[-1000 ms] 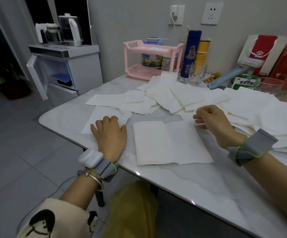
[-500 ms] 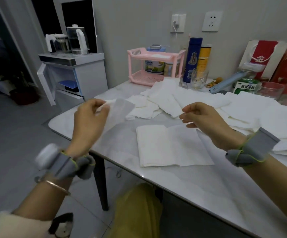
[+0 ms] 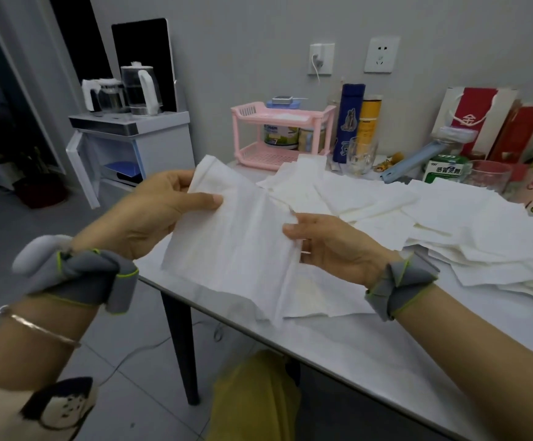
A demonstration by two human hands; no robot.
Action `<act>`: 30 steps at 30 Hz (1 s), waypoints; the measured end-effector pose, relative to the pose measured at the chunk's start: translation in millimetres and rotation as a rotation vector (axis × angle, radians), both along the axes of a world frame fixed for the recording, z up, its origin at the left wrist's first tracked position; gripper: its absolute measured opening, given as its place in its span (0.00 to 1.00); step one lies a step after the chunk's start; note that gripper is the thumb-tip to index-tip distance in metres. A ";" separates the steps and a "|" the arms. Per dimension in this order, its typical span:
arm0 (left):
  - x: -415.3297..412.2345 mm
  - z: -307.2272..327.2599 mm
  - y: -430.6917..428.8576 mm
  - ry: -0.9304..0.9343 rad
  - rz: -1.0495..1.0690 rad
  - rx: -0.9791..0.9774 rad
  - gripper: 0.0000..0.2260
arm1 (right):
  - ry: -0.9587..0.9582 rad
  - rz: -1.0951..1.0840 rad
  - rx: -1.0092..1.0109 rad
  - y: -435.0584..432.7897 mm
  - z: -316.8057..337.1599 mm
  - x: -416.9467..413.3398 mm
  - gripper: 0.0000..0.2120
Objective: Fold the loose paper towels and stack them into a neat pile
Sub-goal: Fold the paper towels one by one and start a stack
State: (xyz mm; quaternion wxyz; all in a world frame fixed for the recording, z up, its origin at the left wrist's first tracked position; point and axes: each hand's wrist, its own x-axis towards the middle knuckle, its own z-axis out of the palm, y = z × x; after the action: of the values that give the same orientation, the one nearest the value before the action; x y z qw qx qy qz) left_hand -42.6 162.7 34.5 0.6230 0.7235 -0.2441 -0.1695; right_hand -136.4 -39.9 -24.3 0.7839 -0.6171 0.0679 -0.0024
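Note:
A white paper towel [image 3: 230,249] hangs spread in the air over the table's near left edge. My left hand [image 3: 150,214] pinches its upper left corner between thumb and fingers. My right hand [image 3: 332,246] grips its right edge. Beneath it, partly hidden, a folded towel [image 3: 319,297] lies on the white table [image 3: 386,361]. Several loose paper towels [image 3: 449,218] lie scattered across the middle and right of the table.
At the back stand a pink two-tier rack [image 3: 277,135], a blue bottle [image 3: 349,122], a yellow can [image 3: 370,122], drinking glasses [image 3: 359,154], a green-and-white box [image 3: 443,168] and red bags [image 3: 478,116]. A white cabinet with kettles [image 3: 131,135] stands on the left.
My left hand lifted a towel off the table's left side and brought it in front of me. My right hand rose from the table and took its right edge.

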 end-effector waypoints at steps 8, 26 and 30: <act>0.9 -13.4 5.0 -0.658 -0.010 -0.013 0.06 | -0.515 -0.417 -0.641 -11.5 21.8 -15.0 0.06; 16.1 -120.1 32.7 -0.764 -0.219 0.333 0.16 | -0.454 0.013 -1.584 -13.4 -41.1 -48.9 0.07; 13.7 -115.5 30.8 -0.715 -0.138 0.315 0.13 | -0.470 -0.034 -1.568 -14.2 -39.9 -48.9 0.06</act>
State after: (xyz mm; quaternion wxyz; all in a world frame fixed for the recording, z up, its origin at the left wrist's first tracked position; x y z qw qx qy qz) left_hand -28.9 193.6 -80.9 0.3674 0.8055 -0.4648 0.0160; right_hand -185.3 -54.1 -64.2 0.1180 -0.9683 -0.1102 -0.1903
